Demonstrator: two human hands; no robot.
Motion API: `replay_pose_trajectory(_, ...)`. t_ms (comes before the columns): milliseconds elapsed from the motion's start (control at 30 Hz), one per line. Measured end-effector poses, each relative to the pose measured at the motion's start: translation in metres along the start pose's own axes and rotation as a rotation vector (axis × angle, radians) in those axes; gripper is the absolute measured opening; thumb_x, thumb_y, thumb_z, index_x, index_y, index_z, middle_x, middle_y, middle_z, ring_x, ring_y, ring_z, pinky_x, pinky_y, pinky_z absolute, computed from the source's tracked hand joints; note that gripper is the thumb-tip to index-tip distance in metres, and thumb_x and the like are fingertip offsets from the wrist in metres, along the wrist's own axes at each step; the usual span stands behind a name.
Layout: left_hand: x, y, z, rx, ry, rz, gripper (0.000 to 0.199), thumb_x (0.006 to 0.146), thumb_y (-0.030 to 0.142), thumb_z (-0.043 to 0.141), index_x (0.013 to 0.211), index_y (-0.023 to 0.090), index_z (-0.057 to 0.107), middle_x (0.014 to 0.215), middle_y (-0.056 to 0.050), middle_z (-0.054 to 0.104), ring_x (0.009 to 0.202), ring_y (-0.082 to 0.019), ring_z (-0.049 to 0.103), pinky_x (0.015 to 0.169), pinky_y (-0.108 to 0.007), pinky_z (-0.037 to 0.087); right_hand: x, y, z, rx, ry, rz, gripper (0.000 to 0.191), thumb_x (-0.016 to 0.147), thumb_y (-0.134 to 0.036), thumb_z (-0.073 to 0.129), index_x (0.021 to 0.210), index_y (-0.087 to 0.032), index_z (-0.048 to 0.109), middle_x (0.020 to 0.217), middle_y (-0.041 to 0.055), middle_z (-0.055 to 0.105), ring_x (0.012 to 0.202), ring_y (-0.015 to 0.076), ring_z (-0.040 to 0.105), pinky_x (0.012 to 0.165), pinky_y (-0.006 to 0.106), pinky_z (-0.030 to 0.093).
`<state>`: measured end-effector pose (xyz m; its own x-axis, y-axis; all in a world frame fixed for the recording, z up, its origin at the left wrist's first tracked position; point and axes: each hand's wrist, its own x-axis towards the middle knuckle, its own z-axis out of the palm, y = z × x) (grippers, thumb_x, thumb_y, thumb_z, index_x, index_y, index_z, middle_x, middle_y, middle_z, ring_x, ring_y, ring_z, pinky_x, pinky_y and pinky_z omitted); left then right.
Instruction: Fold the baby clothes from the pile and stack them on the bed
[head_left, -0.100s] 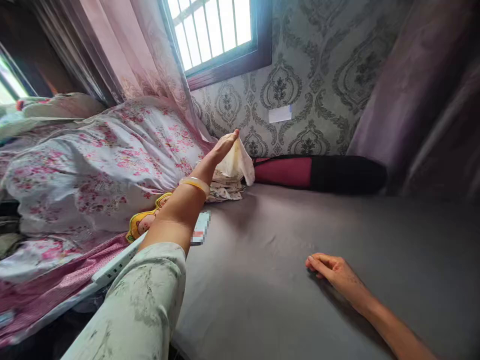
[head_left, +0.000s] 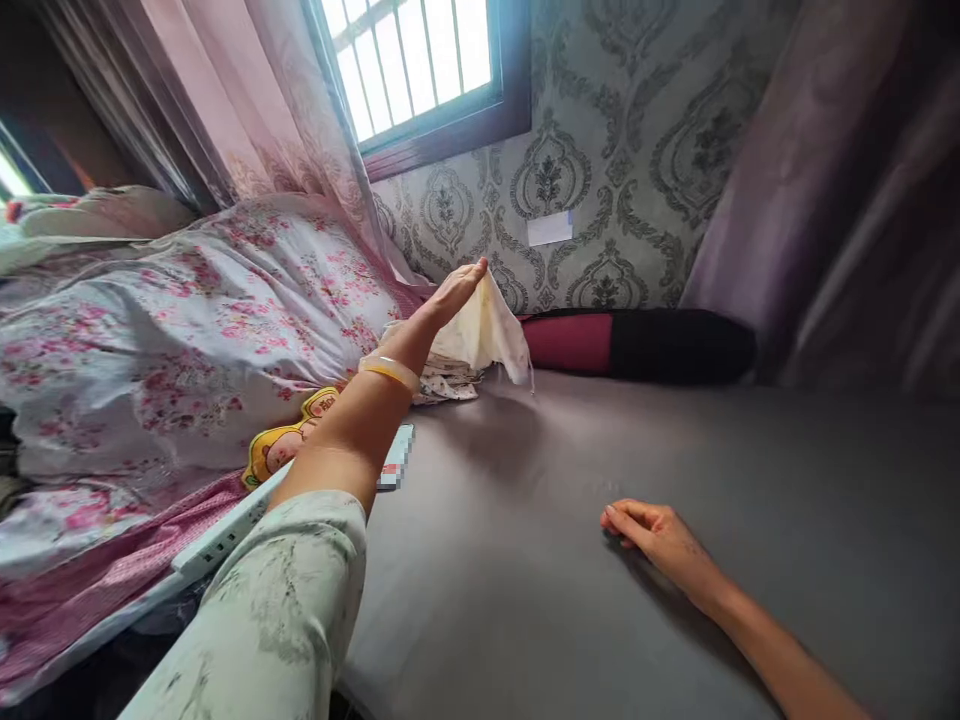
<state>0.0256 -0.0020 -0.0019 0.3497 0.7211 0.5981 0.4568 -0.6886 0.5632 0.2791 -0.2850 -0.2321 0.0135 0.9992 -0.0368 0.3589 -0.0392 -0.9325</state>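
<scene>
Above the far part of the grey surface [head_left: 487, 560], a pale cloth [head_left: 496, 330] is held raised, presumably so that its folds hang free. It is suspended directly below the left hand [head_left: 459, 289], whose grip is closed on its top; the right hand [head_left: 651, 532] is curled well apart, its closure not discernible.

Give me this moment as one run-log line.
left hand: holds up pale cloth | right hand: loosely curled, over grey surface, contact unclear | folded cloths: near pale cloth

Room spans the grey sheet [head_left: 570, 600], bounded by pale cloth [head_left: 496, 330] and maroon-and-black roll [head_left: 660, 345].
</scene>
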Motion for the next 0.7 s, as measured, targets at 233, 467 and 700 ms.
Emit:
replay_pose_trajectory(233, -0.018, 0.051, 0.056, -0.223, -0.152, -0.048, 0.055, 0.092, 0.064, 0.040, 0.113, 0.019, 0.064, 0.121, -0.008, 0.061, 0.109, -0.026, 0.058, 0.088, -0.038, 0.050, 0.003, 0.008, 0.002, 0.069, 0.005, -0.015, 0.045, 0.071, -0.063, 0.058, 0.070, -0.019, 0.071, 0.077, 0.0066, 0.067, 0.074, 0.0185, 0.059, 0.069, 0.030, 0.047)
replay_pose_trajectory(467, -0.057, 0.116, 0.105, -0.522, -0.305, -0.098, 0.052, 0.089, 0.064, 0.047, 0.105, 0.018, 0.062, 0.101, -0.008, 0.064, 0.095, -0.024, 0.063, 0.079, -0.039, 0.055, 0.000, 0.000, -0.004, 0.221, 0.025, -0.008, 0.040, 0.071, -0.054, 0.068, 0.090, -0.019, 0.072, 0.090, 0.0073, 0.071, 0.079, 0.0180, 0.064, 0.067, 0.030, 0.050)
replay_pose_trajectory(700, -0.085, 0.144, 0.141, -0.769, -0.256, -0.253, 0.046, 0.087, 0.061, 0.055, 0.103, 0.018, 0.057, 0.100, -0.010, 0.061, 0.095, -0.024, 0.062, 0.078, -0.043, 0.057, -0.004, -0.038, -0.023, 0.291, 0.360, -0.219, 0.041, 0.076, -0.055, 0.064, 0.099, -0.021, 0.061, 0.092, 0.0064, 0.068, 0.082, 0.0199, 0.066, 0.064, 0.031, 0.053)
